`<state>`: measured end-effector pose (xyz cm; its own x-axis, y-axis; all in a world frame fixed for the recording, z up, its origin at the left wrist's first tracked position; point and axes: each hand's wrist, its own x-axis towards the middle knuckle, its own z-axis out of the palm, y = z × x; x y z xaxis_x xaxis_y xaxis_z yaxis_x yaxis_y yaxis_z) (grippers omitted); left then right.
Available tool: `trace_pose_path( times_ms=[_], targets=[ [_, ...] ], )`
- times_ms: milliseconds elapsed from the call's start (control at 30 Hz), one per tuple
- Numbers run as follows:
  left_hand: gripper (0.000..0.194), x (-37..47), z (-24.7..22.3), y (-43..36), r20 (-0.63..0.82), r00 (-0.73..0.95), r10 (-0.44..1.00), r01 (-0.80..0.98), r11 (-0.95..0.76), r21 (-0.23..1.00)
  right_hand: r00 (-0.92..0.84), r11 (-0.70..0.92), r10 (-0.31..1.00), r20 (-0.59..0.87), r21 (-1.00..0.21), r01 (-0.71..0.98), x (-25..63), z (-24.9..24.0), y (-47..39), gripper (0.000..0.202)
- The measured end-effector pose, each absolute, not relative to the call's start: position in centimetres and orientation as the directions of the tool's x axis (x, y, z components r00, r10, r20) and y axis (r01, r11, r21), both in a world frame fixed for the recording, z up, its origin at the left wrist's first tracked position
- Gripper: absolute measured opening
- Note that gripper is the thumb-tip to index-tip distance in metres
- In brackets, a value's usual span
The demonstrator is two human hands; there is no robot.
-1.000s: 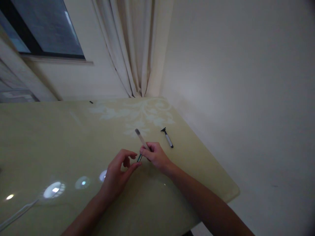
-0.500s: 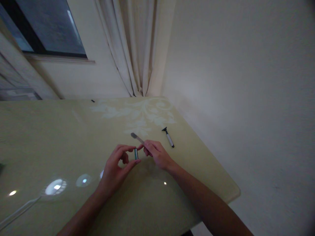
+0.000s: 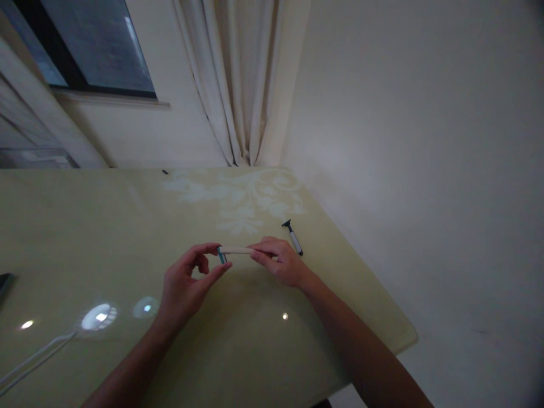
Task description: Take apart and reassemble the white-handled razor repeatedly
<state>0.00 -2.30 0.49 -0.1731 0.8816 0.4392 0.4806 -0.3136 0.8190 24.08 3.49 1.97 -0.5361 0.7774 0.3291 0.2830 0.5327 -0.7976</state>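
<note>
Between its thumb and forefinger, my left hand point(image 3: 189, 277) pinches a small teal and dark razor cartridge point(image 3: 222, 255) by its two ends. My right hand point(image 3: 280, 260) grips a thin pale brush point(image 3: 238, 250) like a toothbrush, whose far end meets the upper part of the cartridge. Just beyond my right hand lies a razor point(image 3: 293, 237) with a black head and a grey and black handle, flat on the table point(image 3: 255, 351).
A small black piece point(image 3: 165, 171) lies near the table's back edge. A white cable point(image 3: 38, 360) crosses the near left, and a dark object point(image 3: 5, 282) sits at the left edge. Curtains, a window and a wall border the table.
The brush has swung from pointing up and away to lying level against the cartridge. My left hand has moved a little left with the cartridge, and the view has shifted slightly.
</note>
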Motion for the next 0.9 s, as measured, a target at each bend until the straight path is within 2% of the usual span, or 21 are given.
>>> trace_pose_path(
  times_ms=[333,500,667,900],
  targets=[
    [0.039,0.21,0.67,-2.37,0.454,-0.151,0.878,0.51,-0.324,0.797,-0.491,0.541,0.806,0.331,-0.748,0.384,24.21,1.73,3.79,0.036],
    [0.041,0.16,0.66,-2.38,0.454,-0.156,0.877,0.513,-0.321,0.796,-0.518,0.54,0.789,0.329,-0.775,0.329,24.13,1.67,3.68,0.035],
    [0.04,0.08,0.46,-2.37,0.463,-0.138,0.876,0.533,-0.328,0.78,-0.465,0.521,0.816,0.344,-0.787,0.331,24.08,1.67,3.59,0.035],
    [0.039,-0.1,0.16,-2.34,0.477,-0.119,0.871,0.541,-0.346,0.767,-0.49,0.537,0.801,0.343,-0.773,0.337,23.95,1.66,3.53,0.032]
  ],
)
